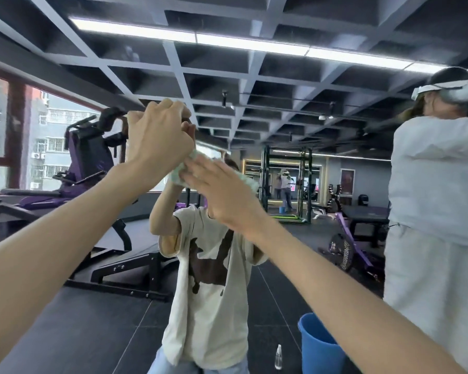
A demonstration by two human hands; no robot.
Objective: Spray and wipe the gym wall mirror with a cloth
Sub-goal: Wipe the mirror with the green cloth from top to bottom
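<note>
Cloth (pixel 179 175) is up on the mirror (pixel 281 117) at about head height, centre of view, pale green and white, bunched. Right hand (pixel 222 195) lies over it with fingers straight and together, palm toward the glass, pressing the cloth flat; cloth edges stick out past the fingertips on the left and past the knuckle side on the right. Left hand (pixel 157 139) sits just above and left of it, fingers curled into a fist, back of the hand to the camera. Top corner of the cloth runs up to the heel of that fist, but I can't tell whether the fist actually grips the cloth or just rests on the glass beside it. Both forearms are bare and reach up from the bottom corners. Reflection directly behind the hands: the wearer in a cream T-shirt (pixel 208 265) with brown prints, both arms raised, face covered by the hands and cloth. Spray bottle (pixel 278 357), small and clear, stands upright on the dark floor near the bottom edge, untouched, well below both hands. Blue bucket (pixel 319 346) stands just right of it, partly hidden by the right forearm. Second person in white clothes (pixel 432 184) with a white headset stands at far right, arm raised. Purple gym machine (pixel 87 157) at left in front of a window (pixel 54 147), squat rack (pixel 287 184) further back, strip lights (pixel 249 44) across the grid ceiling.
</note>
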